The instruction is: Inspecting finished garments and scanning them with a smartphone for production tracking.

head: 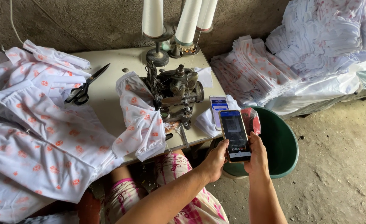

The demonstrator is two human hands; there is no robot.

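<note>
Both my hands hold a smartphone (235, 135) upright over the green bucket, its screen lit. My left hand (215, 160) grips its left edge and my right hand (257, 155) grips its right edge. A second smartphone (217, 106) lies on the table corner just behind it, screen also lit. A dark overlock sewing machine (175, 92) stands on the table with a white, orange-printed fabric piece (140, 117) draped from it toward my lap.
Black scissors (85, 86) lie on the cream table (108, 74). Printed white cloth (37, 137) is heaped at left. White thread cones (188, 21) stand at the back. A green bucket (284, 145) sits on the dirt floor, with stacked fabric pieces (299, 54) at right.
</note>
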